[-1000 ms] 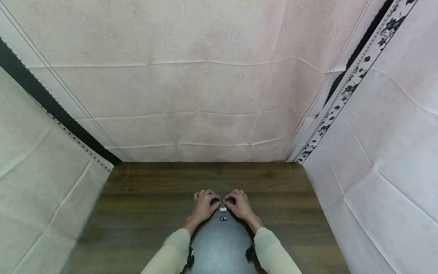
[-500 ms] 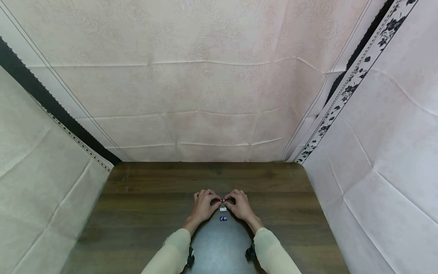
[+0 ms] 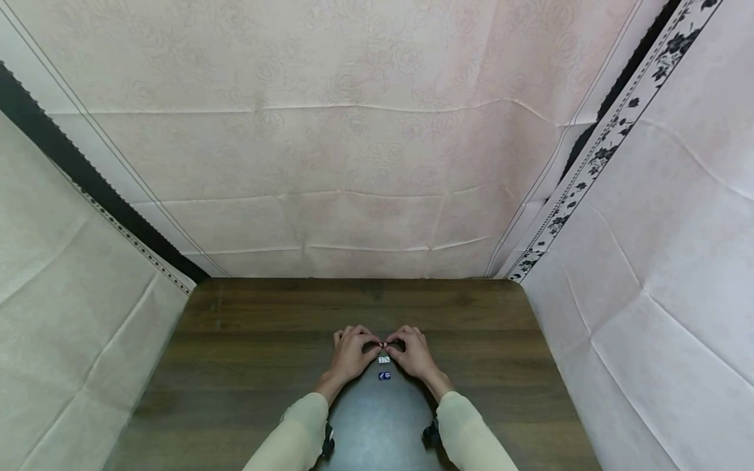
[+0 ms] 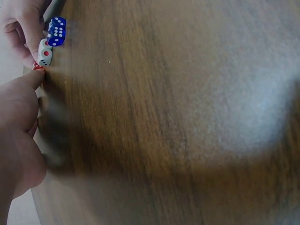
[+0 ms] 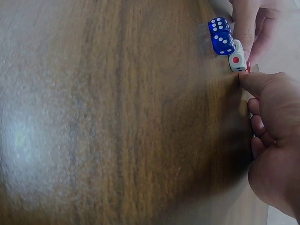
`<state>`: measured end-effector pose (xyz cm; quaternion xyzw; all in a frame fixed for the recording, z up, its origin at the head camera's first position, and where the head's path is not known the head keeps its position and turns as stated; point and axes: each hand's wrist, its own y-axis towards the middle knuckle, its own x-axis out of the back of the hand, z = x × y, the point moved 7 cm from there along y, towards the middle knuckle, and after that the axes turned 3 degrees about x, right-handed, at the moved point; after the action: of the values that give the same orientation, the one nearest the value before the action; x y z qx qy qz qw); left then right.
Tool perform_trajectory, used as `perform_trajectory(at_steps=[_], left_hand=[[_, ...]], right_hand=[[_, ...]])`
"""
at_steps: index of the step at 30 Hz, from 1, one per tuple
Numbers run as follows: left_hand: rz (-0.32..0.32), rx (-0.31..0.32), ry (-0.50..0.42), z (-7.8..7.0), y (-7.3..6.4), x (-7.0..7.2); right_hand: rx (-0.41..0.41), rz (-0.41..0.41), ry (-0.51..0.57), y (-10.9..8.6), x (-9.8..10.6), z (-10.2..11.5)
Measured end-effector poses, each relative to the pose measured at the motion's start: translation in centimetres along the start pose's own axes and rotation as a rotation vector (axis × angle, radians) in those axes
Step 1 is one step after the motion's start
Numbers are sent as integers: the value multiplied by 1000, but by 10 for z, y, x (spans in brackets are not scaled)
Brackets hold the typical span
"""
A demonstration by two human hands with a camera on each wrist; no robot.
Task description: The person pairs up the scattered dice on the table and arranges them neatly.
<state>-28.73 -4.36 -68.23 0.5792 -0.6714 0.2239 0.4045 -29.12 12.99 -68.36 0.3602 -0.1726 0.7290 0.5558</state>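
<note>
In the head view, my left hand (image 3: 351, 351) and right hand (image 3: 415, 354) meet from both sides at small red dice (image 3: 384, 345). Thumb and forefinger of each hand pinch them, and the fingertips cover most of their surface. Nearer to me lies a pair of white dice (image 3: 384, 360), side by side. Closer still sits a pair of blue dice (image 3: 385, 376), also touching. The left wrist view shows the blue dice (image 4: 56, 32), the white dice (image 4: 45, 54) and a sliver of red dice (image 4: 37, 66). In the right wrist view, white dice (image 5: 237, 61) partly stand behind blue dice (image 5: 221, 37).
A brown wood-grain table (image 3: 265, 366) spreads under both hands, with a glossy reflection between the forearms. Pale patterned cloth (image 3: 365, 163) hangs behind its far edge, and more cloth hangs along both sides. Dark devices (image 3: 432, 434) sit at the wrists.
</note>
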Motion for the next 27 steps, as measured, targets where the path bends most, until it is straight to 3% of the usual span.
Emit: perform_trajectory(at_steps=[19,27], left_hand=[[-26,-27,-30,1,-1,-1],[-36,-38,-3,1,-1,0]], right_hand=[[-10,3,-4,0,-1,-1],[-6,2,-10,0,-1,-1]])
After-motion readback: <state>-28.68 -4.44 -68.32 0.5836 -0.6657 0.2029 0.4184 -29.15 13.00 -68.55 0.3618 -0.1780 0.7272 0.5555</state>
